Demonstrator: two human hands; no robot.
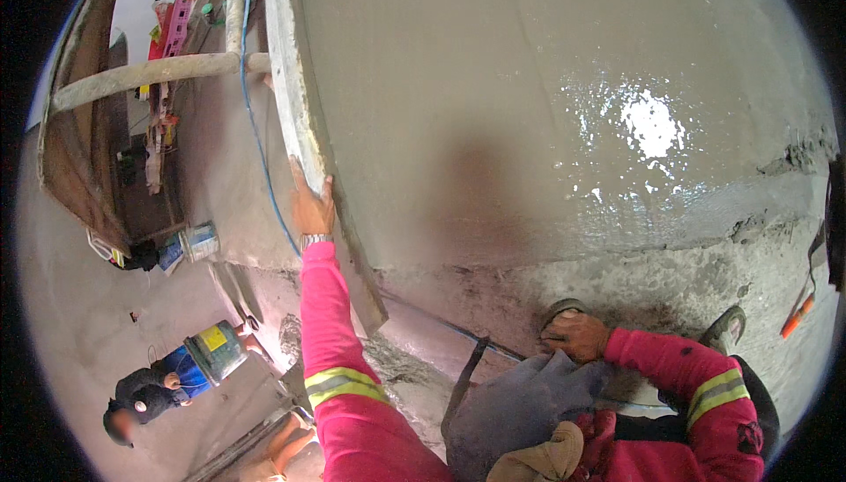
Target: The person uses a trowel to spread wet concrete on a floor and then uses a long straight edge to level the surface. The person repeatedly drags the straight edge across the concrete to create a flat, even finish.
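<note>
My left hand point(313, 211), with a metal watch band at the wrist, grips a long pale straightedge point(288, 77). My thumb lies along its right side and the fingers go over its left. The straightedge runs along the left border of a smooth, wet grey cement surface point(414, 68), its near end below my hand. Low at centre right, my right hand point(577, 335) is closed, knuckles up, against grey cloth point(529, 398) beside a dark shoe point(564, 307). Whatever lies under those fingers is hidden. Pink sleeves with reflective bands cover both arms.
A tool with an orange handle point(797, 316) is at the far right. Pale poles point(167, 70) and a blue hose point(256, 129) are left of the straightedge. Lower left, a person in dark clothing point(150, 398) is beside a bucket point(216, 352); another person's limb point(286, 447) shows nearby.
</note>
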